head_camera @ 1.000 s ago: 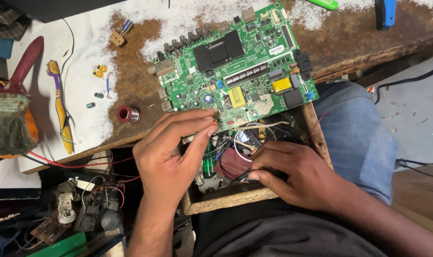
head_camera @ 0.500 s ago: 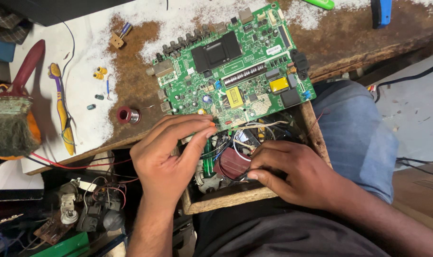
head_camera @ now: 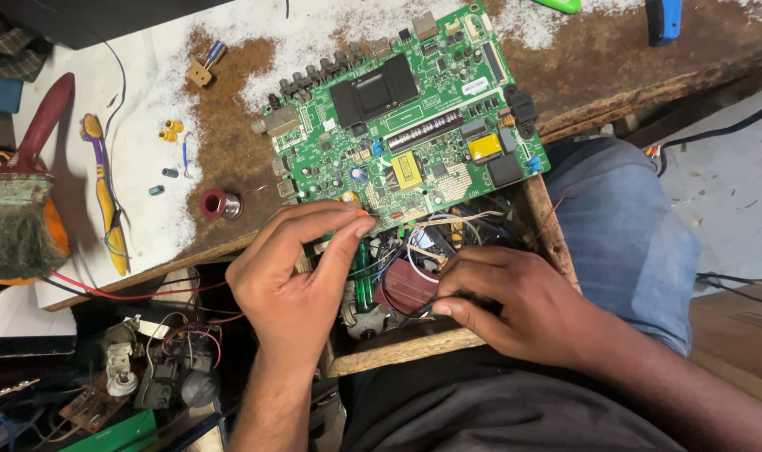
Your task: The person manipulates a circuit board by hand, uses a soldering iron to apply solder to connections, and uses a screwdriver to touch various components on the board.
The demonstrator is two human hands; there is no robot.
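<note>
Pinching with thumb and forefinger, our left hand (head_camera: 301, 280) meets the near edge of the green circuit board (head_camera: 406, 117); the fingertips (head_camera: 357, 224) close together at that edge, but whether they hold a small part or only press the board we cannot tell. Our right hand (head_camera: 523, 301) lies just beside it, fingers curled down among the tangled wires (head_camera: 435, 238) in the wooden tray (head_camera: 397, 347), closed around thin leads next to a dark red wound coil (head_camera: 402, 285); what exactly it has hold of is hidden under the fingers.

The board lies tilted across the table's front edge, its near side overhanging the tray, so both hands work in the tight gap between board and tray rim. The tray's right wall (head_camera: 552, 230) hems in the right hand, with our blue-clad knee (head_camera: 623, 226) just beyond.

To the left there is more room: a small reel of solder (head_camera: 220, 203) sits near the left hand on the worn tabletop (head_camera: 230, 142), a yellow and purple tool (head_camera: 105, 192) farther off, and a brush (head_camera: 17, 222) at the far left edge.
</note>
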